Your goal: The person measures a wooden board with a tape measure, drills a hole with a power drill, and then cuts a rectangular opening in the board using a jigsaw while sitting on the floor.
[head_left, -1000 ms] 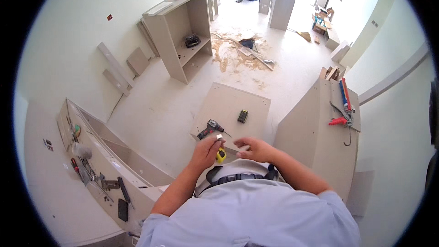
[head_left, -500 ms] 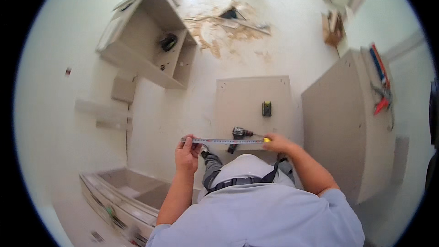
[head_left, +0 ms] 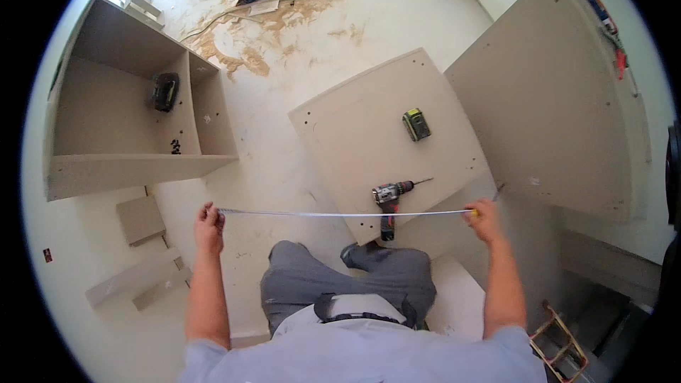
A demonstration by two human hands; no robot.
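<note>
A tape measure's pale blade (head_left: 340, 215) stretches almost level across the space before me. My left hand (head_left: 208, 227) pinches its free end. My right hand (head_left: 485, 223) is wrapped round the yellow tape case, which is mostly hidden by the fingers. Just beyond the blade, a cordless drill (head_left: 388, 197) with a long bit lies on a beige board (head_left: 347, 135); the blade passes over its handle. A black and green battery pack (head_left: 416, 125) rests farther up on the same board.
An open beige cabinet (head_left: 142, 163) at the left holds a dark battery-like item. Another large beige panel (head_left: 546, 106) stands at the right, with red-handled tools by its far edge. Sawdust (head_left: 245, 57) and a dark tool are on the far floor. A wooden frame (head_left: 560, 344) is at lower right.
My hands have moved apart, and a longer stretch of tape blade shows between them. The view has turned, so the cabinet and board sit at new angles.
</note>
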